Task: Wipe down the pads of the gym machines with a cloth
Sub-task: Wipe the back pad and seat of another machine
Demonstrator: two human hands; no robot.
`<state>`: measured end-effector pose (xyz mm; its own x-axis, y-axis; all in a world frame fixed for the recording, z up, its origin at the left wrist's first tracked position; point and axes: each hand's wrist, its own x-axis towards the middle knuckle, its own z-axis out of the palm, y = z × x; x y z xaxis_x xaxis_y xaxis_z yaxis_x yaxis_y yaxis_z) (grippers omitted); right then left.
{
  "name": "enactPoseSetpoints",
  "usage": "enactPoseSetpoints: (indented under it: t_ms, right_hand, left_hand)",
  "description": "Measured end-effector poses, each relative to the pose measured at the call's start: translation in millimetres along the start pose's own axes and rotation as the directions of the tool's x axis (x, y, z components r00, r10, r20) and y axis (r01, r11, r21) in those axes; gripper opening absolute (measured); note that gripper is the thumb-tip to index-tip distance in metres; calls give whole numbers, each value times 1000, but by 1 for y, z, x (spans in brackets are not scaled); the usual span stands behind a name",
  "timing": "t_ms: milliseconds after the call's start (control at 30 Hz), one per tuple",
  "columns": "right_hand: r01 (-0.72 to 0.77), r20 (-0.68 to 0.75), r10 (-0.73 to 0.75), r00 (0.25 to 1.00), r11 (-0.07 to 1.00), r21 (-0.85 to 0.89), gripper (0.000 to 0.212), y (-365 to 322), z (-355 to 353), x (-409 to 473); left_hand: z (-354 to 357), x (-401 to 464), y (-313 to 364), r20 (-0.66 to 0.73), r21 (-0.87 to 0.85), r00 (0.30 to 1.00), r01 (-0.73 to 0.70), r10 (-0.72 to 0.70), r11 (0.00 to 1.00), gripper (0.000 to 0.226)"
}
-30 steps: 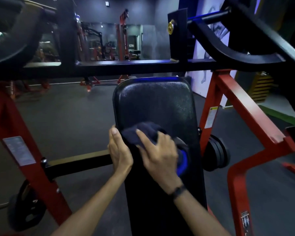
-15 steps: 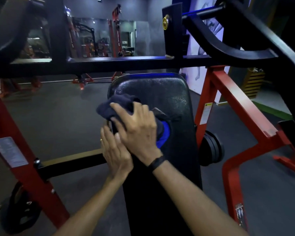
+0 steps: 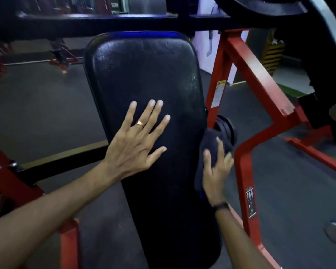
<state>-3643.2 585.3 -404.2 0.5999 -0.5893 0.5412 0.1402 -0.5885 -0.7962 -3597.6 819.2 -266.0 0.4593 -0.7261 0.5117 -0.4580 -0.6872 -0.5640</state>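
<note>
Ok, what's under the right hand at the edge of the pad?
A dark cloth lies under the right hand, against the right edge of the pad. The hand covers its middle, so the pad's side there is hidden.

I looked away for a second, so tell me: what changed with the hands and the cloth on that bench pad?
The right hand carried the cloth from the pad's upper left, across the face, to its right edge. The left hand left the left edge and now lies flat, fingers spread, on the pad. The right hand still has the cloth; the red frame has not moved.
</note>
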Motion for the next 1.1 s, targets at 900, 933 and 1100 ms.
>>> enactPoseSetpoints:
  t_ms: [900, 933, 1100]
  right_hand:
    - [-145, 147, 135, 980, 988, 60, 62, 3, -9, 13]
    - [-81, 122, 73, 990, 995, 63, 58, -22, 1, 46]
    - [70, 73, -70, 995, 998, -1, 49, -49, 14, 89]
  left_hand:
    - [4, 14, 3, -43, -35, 899, -437, 436, 899, 76]
    - [2, 15, 3, -45, -24, 898, -438, 437, 899, 76]
    - [-1, 12, 6, -71, -3, 900, -432, 430, 902, 74]
